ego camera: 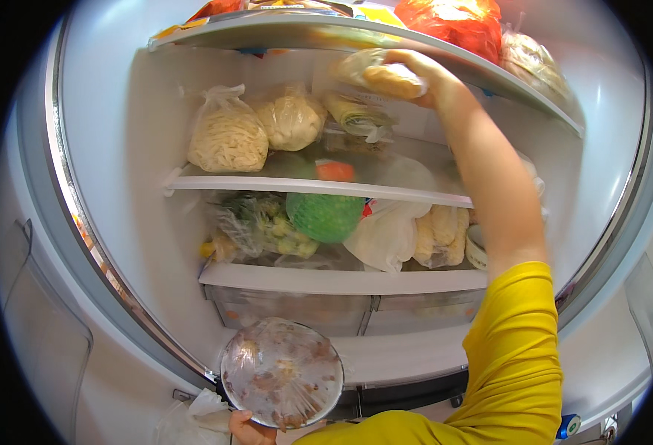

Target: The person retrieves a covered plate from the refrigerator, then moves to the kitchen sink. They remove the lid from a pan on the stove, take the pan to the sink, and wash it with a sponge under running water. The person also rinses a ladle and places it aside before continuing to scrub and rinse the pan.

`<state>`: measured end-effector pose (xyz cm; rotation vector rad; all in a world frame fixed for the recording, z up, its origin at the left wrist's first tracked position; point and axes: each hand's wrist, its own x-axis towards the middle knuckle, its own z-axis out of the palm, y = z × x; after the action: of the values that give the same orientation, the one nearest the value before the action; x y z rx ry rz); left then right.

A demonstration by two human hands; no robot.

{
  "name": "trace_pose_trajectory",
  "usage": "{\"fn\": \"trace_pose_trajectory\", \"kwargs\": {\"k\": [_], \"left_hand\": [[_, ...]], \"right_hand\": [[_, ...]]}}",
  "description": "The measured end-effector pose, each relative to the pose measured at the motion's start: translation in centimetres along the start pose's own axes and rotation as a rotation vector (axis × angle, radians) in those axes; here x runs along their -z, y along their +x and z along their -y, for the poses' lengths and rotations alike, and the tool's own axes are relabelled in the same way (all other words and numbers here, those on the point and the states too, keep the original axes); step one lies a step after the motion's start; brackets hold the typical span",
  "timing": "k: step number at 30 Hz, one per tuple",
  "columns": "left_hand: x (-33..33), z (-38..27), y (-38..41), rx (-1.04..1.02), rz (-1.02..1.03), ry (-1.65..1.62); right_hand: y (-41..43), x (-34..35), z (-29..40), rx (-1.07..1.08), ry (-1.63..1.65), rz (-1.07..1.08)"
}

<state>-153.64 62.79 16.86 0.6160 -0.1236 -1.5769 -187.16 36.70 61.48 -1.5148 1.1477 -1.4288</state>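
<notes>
My right hand (424,75) grips a plastic bag (390,79) with pale, bread-like food, above the refrigerator's middle shelf and just under the top one. My left hand (251,429), low in the view, holds the rim of a round dish (282,374) covered with clear plastic wrap, with brownish food under it. On the middle shelf (315,188), a bag of pale strips (229,133) is at the left, beside a bag of round, pale food (293,119). A bag with rolled greenish food (358,115) lies on a dark container behind the raised bag.
Below stand bagged green vegetables (265,225), a green bundle (326,214), a white bag (385,239), bagged pale food (442,236) and a bowl (475,247). The top shelf (304,25) bears a red bag (454,28). Drawers (304,311) are underneath; doors stand ajar on both sides.
</notes>
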Motion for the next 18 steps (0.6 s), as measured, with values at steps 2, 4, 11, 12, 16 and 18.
{"fn": "trace_pose_trajectory", "kwargs": {"k": [2,4,11,12,16,18], "left_hand": [[0.0,0.1,0.0,0.009,-0.009,0.007],[0.2,0.2,0.0,-0.009,-0.024,0.017],[0.0,0.3,0.4,-0.016,0.038,0.000],[-0.3,0.1,0.2,-0.018,0.057,0.021],[-2.5,-0.1,-0.5,-0.068,0.084,-0.005],[-3.9,0.1,-0.7,-0.179,0.162,0.005]], "right_hand": [[1.8,-2.2,-0.7,-0.007,-0.149,0.038],[3.2,-5.2,-1.1,-0.025,-0.336,0.127],[-2.1,-6.6,0.6,0.172,-0.817,0.005],[-3.2,-5.9,0.6,0.298,-0.859,-0.021],[-8.8,-0.3,0.1,0.370,-0.775,-0.016],[-12.0,2.1,-0.7,0.371,-0.691,0.023]]}}
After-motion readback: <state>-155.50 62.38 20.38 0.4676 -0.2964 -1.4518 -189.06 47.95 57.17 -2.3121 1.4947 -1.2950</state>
